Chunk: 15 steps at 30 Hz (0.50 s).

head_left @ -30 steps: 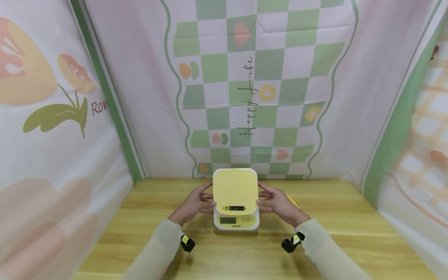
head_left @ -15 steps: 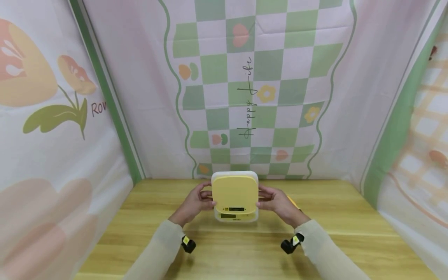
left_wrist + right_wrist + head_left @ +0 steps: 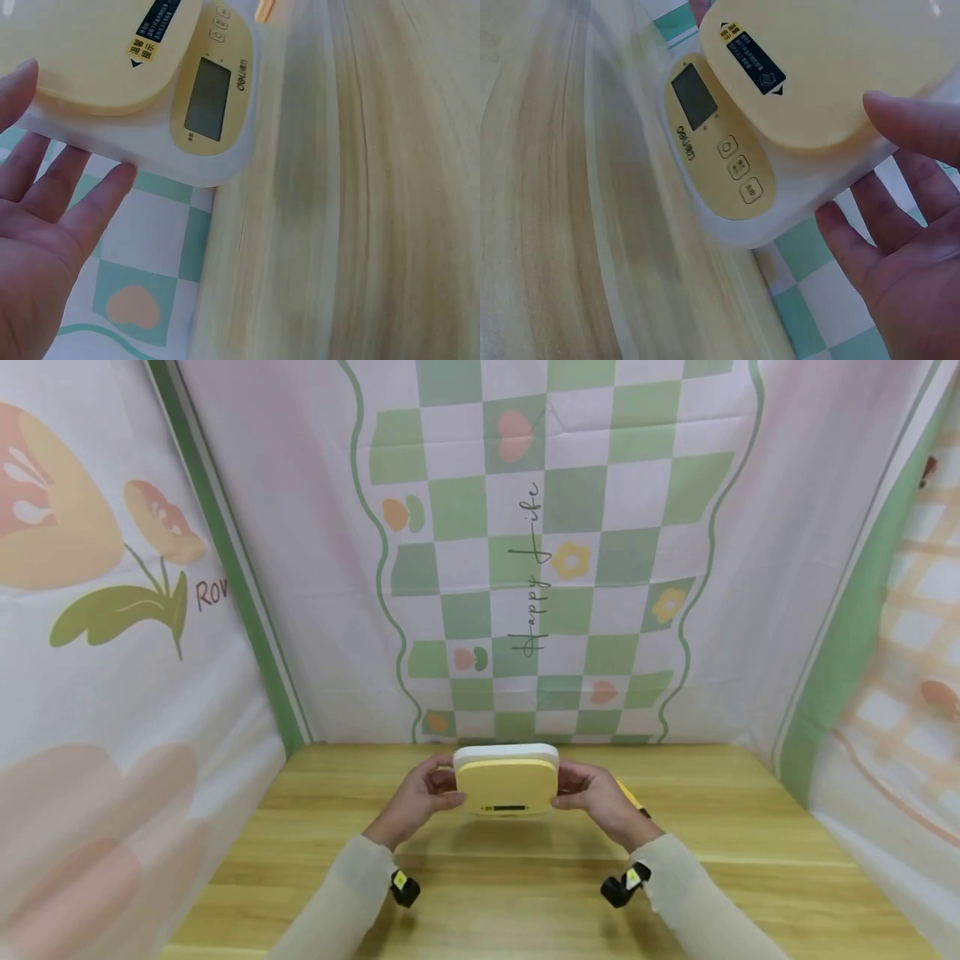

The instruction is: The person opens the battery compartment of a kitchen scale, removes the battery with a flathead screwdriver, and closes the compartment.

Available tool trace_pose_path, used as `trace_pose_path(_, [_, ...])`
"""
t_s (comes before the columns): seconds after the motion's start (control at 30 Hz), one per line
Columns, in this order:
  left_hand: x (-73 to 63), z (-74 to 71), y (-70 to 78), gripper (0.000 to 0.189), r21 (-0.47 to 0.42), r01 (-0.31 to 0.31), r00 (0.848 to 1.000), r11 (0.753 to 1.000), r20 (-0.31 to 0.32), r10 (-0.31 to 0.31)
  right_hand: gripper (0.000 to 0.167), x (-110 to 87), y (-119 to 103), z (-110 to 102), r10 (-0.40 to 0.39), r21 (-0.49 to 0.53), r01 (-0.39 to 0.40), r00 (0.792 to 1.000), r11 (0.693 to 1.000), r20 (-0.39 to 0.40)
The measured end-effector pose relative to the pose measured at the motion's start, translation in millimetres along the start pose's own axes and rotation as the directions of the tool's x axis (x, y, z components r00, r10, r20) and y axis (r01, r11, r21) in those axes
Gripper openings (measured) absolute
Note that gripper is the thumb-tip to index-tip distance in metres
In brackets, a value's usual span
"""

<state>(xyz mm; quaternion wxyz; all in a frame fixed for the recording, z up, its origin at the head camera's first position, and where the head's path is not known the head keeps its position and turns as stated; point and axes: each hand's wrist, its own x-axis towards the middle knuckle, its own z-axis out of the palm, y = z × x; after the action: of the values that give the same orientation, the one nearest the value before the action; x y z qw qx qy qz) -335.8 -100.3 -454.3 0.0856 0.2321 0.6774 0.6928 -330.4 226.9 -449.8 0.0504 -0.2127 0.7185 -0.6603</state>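
Between both hands is a kitchen scale [image 3: 507,783] with a yellow weighing plate and a white body, tilted so its far edge faces up. My left hand [image 3: 417,797] grips its left side, thumb near the plate's edge and fingers along the white body. On the opposite side my right hand [image 3: 600,800] holds it the same way. The left wrist view shows a blank grey display [image 3: 208,99]. In the right wrist view, several buttons [image 3: 739,166] line the yellow panel below the plate. The scale's underside is hidden.
A wooden table [image 3: 510,902] lies beneath. Behind it hangs a green-and-white checked cloth [image 3: 517,610]; printed cloths also hang at both sides. A yellow object [image 3: 632,796], partly hidden behind the right hand, lies on the table.
The scale has tilted, its near edge moving away and under, so the front panel has gone from sight in the head view and the white far edge now shows. Both hands keep hold of it.
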Motion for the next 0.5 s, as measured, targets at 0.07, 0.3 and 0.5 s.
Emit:
trace_pose_path(0.07, [-0.8,1.5,0.3,0.044,0.019,0.0,1.0,1.0,-0.009,0.0,0.056,-0.7,0.8,-0.2,0.003,-0.005,-0.003,1.0,1.0,-0.009])
trace_pose_path(0.3, [-1.6,3.2,-4.2,0.054,0.088,-0.012,1.0,0.996,-0.004,0.012,0.05,-5.4,2.2,0.2,0.032,-0.068,-0.036,0.998,0.997,-0.062])
trace_pose_path(0.5, [-3.9,5.8,-5.0,0.035,0.134,0.021,1.0,0.991,0.004,-0.022,0.045,-7.5,4.2,-0.2,0.058,-0.088,-0.067,0.993,0.994,-0.107])
